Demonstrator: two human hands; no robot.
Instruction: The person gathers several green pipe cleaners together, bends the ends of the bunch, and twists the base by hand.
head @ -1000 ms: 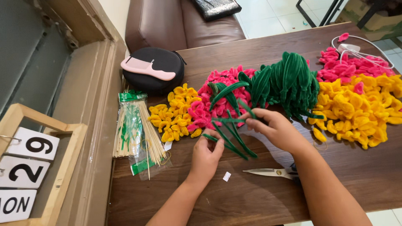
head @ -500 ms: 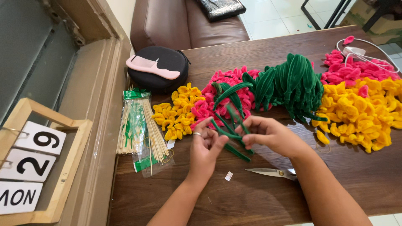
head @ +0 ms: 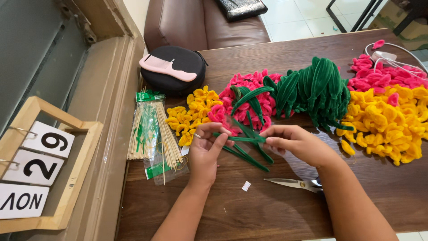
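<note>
My left hand (head: 206, 151) and my right hand (head: 298, 143) are at the middle of the brown table (head: 276, 209), both pinching the same bunch of green pipe-cleaner stems (head: 244, 142). The stems run level between the two hands, and some ends fan out down to the right. A pink petal piece (head: 219, 114) sits just above my left fingers. Behind the hands lie a small yellow petal pile (head: 192, 115), a pink petal pile (head: 249, 96) and a heap of folded green pipe cleaners (head: 312, 89).
Scissors (head: 294, 183) lie on the table under my right wrist, next to a small white scrap (head: 246, 186). A bag of wooden skewers (head: 151, 134) lies left. A pink comb (head: 167, 69) rests on a black round case (head: 176, 67). A big yellow pile (head: 388, 120) and pink pile (head: 388, 73) sit right.
Both hands have drawn nearer to me and the green stems now lie level between them instead of fanning upward. The view has shifted slightly.
</note>
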